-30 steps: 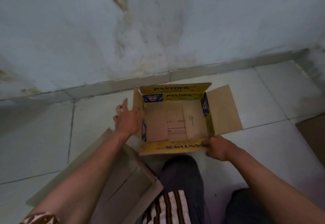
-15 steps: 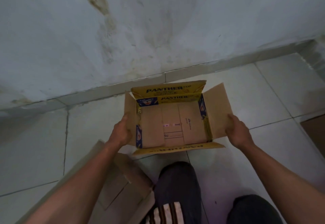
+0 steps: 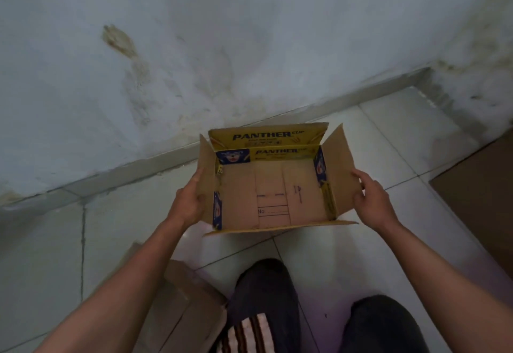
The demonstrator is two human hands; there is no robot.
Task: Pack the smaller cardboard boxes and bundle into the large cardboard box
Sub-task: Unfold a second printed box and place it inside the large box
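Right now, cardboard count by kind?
Open yellow-printed cardboard box, held at its side flaps by left hand and right hand: 1
Plain brown flattened cardboard, lower left: 1
Brown cardboard sheet at the right edge: 1
Total: 3

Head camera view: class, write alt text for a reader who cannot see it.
Two bare hands, left hand and right hand, hold the side flaps of an open, empty yellow cardboard box on a tiled floor by a stained wall. Flattened cardboard lies beside the person's left knee.
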